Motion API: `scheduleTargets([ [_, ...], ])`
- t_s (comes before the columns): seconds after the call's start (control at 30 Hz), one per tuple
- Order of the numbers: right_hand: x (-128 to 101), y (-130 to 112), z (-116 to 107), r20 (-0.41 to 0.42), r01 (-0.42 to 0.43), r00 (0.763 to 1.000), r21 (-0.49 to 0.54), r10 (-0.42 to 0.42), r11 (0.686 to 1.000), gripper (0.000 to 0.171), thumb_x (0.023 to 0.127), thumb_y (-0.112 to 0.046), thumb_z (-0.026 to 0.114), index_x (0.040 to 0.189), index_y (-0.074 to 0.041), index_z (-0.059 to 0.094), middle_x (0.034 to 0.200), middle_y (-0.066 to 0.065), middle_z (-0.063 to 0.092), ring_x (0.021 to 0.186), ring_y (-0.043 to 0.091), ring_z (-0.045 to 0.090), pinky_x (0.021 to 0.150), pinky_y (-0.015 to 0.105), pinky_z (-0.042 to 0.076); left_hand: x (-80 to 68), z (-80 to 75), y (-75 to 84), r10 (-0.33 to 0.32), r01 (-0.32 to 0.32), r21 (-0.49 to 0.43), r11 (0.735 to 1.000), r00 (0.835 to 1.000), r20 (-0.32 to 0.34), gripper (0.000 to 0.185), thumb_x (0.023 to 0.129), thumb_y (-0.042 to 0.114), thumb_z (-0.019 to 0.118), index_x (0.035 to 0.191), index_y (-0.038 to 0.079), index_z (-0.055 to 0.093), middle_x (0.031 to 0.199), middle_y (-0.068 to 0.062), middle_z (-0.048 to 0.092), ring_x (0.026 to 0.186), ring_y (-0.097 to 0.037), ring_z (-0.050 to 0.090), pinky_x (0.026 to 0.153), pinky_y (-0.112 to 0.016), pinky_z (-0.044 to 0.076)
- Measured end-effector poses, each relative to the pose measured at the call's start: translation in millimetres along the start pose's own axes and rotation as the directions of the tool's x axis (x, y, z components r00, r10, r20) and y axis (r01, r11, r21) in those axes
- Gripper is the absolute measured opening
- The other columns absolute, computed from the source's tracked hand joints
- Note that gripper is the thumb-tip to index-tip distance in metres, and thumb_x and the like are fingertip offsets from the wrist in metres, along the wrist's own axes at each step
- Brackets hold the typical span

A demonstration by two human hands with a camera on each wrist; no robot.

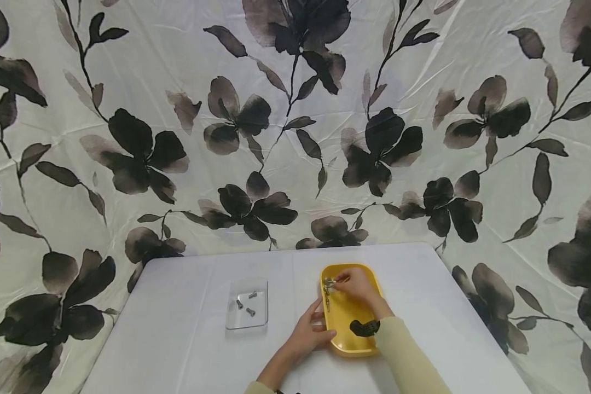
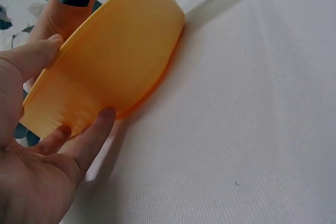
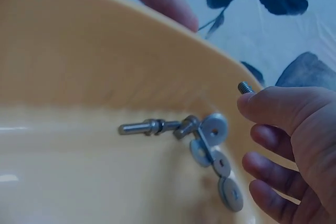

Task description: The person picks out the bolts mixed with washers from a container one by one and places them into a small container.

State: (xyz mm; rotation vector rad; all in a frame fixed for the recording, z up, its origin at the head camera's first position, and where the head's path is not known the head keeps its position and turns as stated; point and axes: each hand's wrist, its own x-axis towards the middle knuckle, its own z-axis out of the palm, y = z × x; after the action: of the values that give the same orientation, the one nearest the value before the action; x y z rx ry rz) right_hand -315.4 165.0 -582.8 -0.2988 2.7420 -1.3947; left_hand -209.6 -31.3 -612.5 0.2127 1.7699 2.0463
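My right hand point(image 1: 355, 284) is over the far part of a yellow tray point(image 1: 347, 346). In the right wrist view, its thumb and index finger pinch a bolt point(image 3: 245, 87), whose threaded end sticks out; the rest is hidden by the fingers. Below the fingertips, several washers point(image 3: 231, 193) lie clustered in the tray along with loose bolts point(image 3: 137, 128). On the tray's left side, my left hand point(image 1: 309, 331) holds the wall. Its thumb point(image 2: 39, 56) lies at the rim while the other fingers touch the outer side.
Left of the yellow tray, a clear square dish point(image 1: 246, 323) holds three bolts point(image 1: 250, 312). Both containers stand on a white-covered table point(image 1: 177, 328). A floral cloth point(image 1: 285, 137) hangs behind the table's far edge.
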Motion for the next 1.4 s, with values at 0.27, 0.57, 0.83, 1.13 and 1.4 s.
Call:
scheduleTargets([
  [0.27,-1.1,-11.3,-0.6,-0.007,0.051,0.999,-0.019,-0.051,0.999,0.007,0.083,-0.010,0.077,0.088,-0.007,0.074,0.080,-0.002,0.067,0.070,0.016,0.057,0.060,0.028,0.051,-1.3,-0.3,-1.6,-0.018,0.018,0.009,1.000,1.000,-0.006,0.093,0.083,0.003,0.076,0.156,0.016,0.020,0.135,-0.026,0.039,0.107,-0.032,0.060,0.080,-0.040,0.057],
  [0.57,4.5,-25.5,-4.8,-0.013,0.087,0.996,-0.040,-0.087,0.995,0.008,0.082,-0.015,0.079,0.087,-0.012,0.074,0.081,-0.004,0.066,0.073,0.015,0.059,0.063,0.029,0.052,0.2,-2.4,-1.9,-0.006,0.006,-0.001,1.000,1.000,-0.017,0.092,0.082,0.002,0.076,0.155,0.015,0.021,0.134,-0.026,0.040,0.105,-0.030,0.061,0.079,-0.040,0.057],
  [0.83,5.6,-41.4,-8.8,-0.006,0.111,0.994,-0.017,-0.111,0.994,0.009,0.083,-0.014,0.077,0.091,-0.011,0.074,0.083,-0.002,0.068,0.074,0.016,0.060,0.061,0.029,0.054,-0.3,-6.7,3.5,0.028,-0.028,0.048,0.998,1.000,-0.002,0.088,0.085,0.005,0.074,0.155,0.012,0.022,0.134,-0.027,0.039,0.105,-0.032,0.061,0.078,-0.040,0.058],
  [1.13,12.2,-62.3,0.1,0.007,0.159,0.987,0.006,-0.159,0.987,0.009,0.083,-0.013,0.078,0.091,-0.009,0.074,0.081,-0.002,0.069,0.072,0.014,0.062,0.063,0.027,0.055,-9.6,-26.5,31.9,0.091,-0.085,0.230,0.969,0.996,-0.013,0.075,0.090,0.012,0.070,0.153,0.013,0.028,0.138,-0.026,0.041,0.108,-0.035,0.059,0.074,-0.040,0.059],
  [1.4,16.5,-83.0,11.3,0.016,0.163,0.987,0.012,-0.163,0.987,0.009,0.083,-0.014,0.078,0.090,-0.009,0.074,0.082,-0.001,0.068,0.072,0.015,0.061,0.062,0.027,0.055,-25.2,-56.0,59.1,0.125,-0.097,0.307,0.947,0.989,-0.074,0.062,0.092,0.023,0.069,0.148,0.021,0.040,0.138,-0.020,0.045,0.111,-0.031,0.059,0.075,-0.040,0.058],
])
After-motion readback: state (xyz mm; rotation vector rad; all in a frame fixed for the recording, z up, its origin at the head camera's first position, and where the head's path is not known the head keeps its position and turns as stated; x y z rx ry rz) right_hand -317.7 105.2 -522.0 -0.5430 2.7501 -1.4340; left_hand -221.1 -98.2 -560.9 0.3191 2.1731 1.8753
